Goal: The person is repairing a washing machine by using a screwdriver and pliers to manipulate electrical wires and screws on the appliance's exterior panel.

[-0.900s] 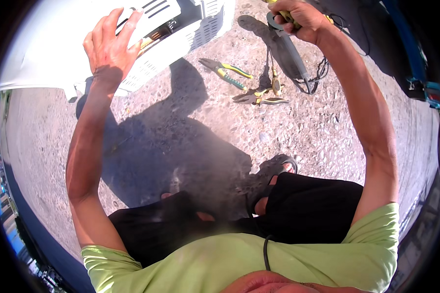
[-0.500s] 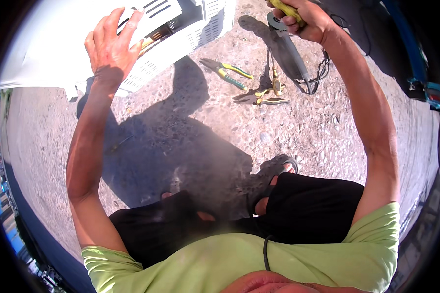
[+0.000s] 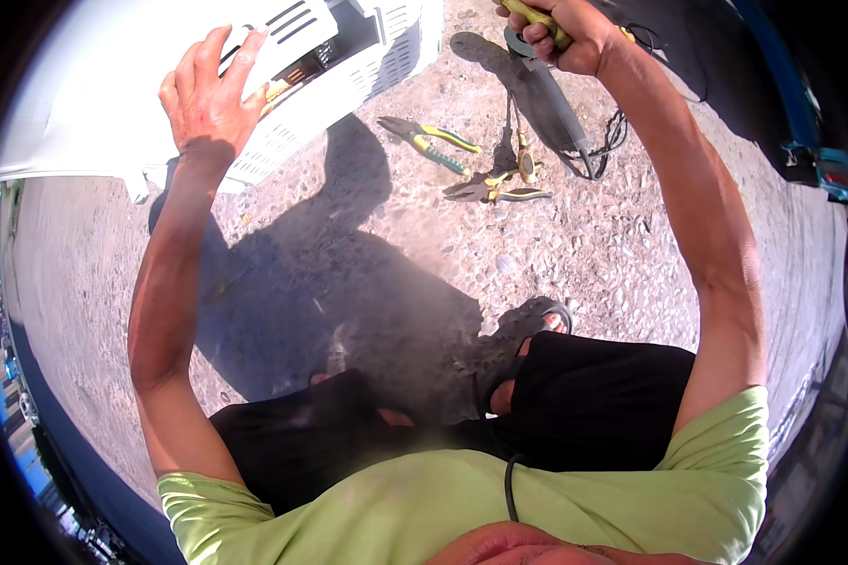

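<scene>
My left hand [image 3: 209, 108] rests with its fingers spread on a white slotted panel [image 3: 287, 33], which is part of a large white casing [image 3: 94, 89]. Its thumb lies beside a gap where wood-coloured and dark parts show inside. At the top edge, my right hand [image 3: 582, 36] is wrapped round the yellow handle [image 3: 548, 24] of a tool whose working end is out of view. Just below that hand, a grey angle grinder [image 3: 558, 108] lies on the ground with its cord.
Green-and-yellow pliers [image 3: 429, 141] lie open right of the casing. Near them are second pliers [image 3: 499, 191] and a small wooden-handled tool [image 3: 526, 160]. A blue object [image 3: 834, 174] stands far right. My sandalled foot [image 3: 554, 322] is on the rough concrete [image 3: 594, 254].
My right hand has moved slightly left with the yellow-handled tool. My left hand stays on the panel, and the whole view has shifted a little.
</scene>
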{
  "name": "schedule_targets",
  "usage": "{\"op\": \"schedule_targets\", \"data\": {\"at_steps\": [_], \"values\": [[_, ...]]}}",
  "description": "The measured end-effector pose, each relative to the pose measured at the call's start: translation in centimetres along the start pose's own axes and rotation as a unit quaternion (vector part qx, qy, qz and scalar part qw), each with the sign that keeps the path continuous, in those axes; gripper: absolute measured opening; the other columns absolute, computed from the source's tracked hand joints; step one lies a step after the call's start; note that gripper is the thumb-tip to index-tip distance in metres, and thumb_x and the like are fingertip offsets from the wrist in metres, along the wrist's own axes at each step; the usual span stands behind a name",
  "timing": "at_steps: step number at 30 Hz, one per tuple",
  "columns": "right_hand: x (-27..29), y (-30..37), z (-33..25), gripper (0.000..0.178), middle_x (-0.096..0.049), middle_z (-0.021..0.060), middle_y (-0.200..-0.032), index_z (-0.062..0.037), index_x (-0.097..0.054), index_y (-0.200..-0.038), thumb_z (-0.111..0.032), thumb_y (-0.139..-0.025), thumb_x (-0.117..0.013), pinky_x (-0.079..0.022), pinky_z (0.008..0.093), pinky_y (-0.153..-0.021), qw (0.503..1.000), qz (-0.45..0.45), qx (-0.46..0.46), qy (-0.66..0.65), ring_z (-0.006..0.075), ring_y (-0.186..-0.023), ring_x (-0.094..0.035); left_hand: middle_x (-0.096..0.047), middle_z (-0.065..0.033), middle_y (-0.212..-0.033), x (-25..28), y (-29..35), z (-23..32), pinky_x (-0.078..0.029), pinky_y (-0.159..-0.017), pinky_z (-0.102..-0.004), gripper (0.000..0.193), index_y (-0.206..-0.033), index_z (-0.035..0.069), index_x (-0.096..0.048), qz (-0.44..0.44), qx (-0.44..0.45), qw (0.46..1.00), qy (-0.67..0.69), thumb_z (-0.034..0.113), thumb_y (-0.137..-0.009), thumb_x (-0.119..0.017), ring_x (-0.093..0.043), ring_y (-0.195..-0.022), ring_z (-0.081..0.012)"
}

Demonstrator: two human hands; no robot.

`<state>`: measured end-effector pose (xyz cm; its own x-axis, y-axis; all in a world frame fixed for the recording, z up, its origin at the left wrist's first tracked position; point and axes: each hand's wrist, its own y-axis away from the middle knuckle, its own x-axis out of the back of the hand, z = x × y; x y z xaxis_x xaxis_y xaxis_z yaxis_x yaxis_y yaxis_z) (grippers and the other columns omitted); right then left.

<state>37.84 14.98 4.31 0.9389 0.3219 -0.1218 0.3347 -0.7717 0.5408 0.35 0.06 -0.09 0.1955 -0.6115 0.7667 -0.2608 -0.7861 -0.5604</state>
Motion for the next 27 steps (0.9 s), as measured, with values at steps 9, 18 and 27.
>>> {"op": "schedule_targets", "data": {"at_steps": [9, 18, 27], "values": [[-4.0, 5.1, 2.5, 0.027, -0.064, 0.0056, -0.089, -0.0085, -0.065, -0.097, -0.029, -0.101, -0.048, -0.045, 0.0331, -0.068, 0.723, 0.205, 0.274, 0.601, 0.0145, -0.072, -0.055, -0.044, -0.0007, -0.145, 0.1, 0.1, -0.3, -0.029, -0.106, -0.048, 0.072, -0.141, 0.036, -0.054, 0.001, -0.006, 1.0, 0.004, 0.027, -0.075, -0.083, -0.041, -0.133, -0.0229], [-1.3, 1.1, 0.0, 0.022, -0.063, 0.0048, -0.086, -0.0057, -0.061, -0.1, -0.022, -0.105, -0.048, -0.038, 0.0247, -0.055, 0.997, -0.007, -0.003, 0.076, 0.0099, -0.06, -0.042, -0.045, -0.0016, -0.144, -0.2, 0.1, 0.0, -0.029, -0.106, -0.0483, 0.071, -0.14, 0.035, -0.055, 0.01, -0.003, 1.0, 0.002, 0.027, -0.076, -0.084, -0.041, -0.132, -0.0235], [-6.3, 6.7, 0.0, 0.033, -0.069, 0.0093, -0.101, -0.0123, -0.065, -0.12, -0.033, -0.104, -0.045, -0.039, 0.0445, -0.103, 0.759, 0.221, 0.087, 0.607, 0.0198, -0.095, -0.063, -0.043, -0.002, -0.147, -0.4, 0.3, -0.2, -0.028, -0.108, -0.0497, 0.073, -0.142, 0.036, -0.053, 0.004, -0.001, 1.0, 0.006, 0.028, -0.076, -0.084, -0.04, -0.134, -0.0251]]}}
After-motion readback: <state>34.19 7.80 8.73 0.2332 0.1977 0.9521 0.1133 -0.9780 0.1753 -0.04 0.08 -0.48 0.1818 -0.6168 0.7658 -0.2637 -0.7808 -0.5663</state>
